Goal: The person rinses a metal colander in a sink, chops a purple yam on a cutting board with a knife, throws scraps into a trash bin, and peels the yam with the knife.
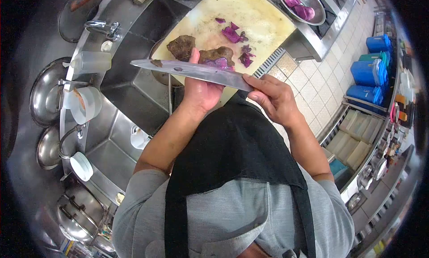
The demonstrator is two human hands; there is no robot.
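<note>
My right hand [275, 97] is wrapped round the handle of a large kitchen knife [192, 70], its blade pointing left across the view. Bits of brown peel stick to the blade. Behind the blade, my left hand [201, 93] holds a brown-skinned purple yam [219, 55], thumb raised along its left end; the blade hides most of the fingers. Purple flesh shows on the yam where the skin is cut away, close to the blade. Another rough brown yam piece [181, 47] lies to the left on the cutting board [263, 19]. Purple peelings [231, 34] are scattered on the board.
A metal bowl [315, 14] with purple pieces stands beyond the board's right corner. The sink [134, 97] lies to the left, with a tap [103, 28] and plastic jug [91, 61]. Blue bins [366, 72] and a rack stand right, across the tiled floor.
</note>
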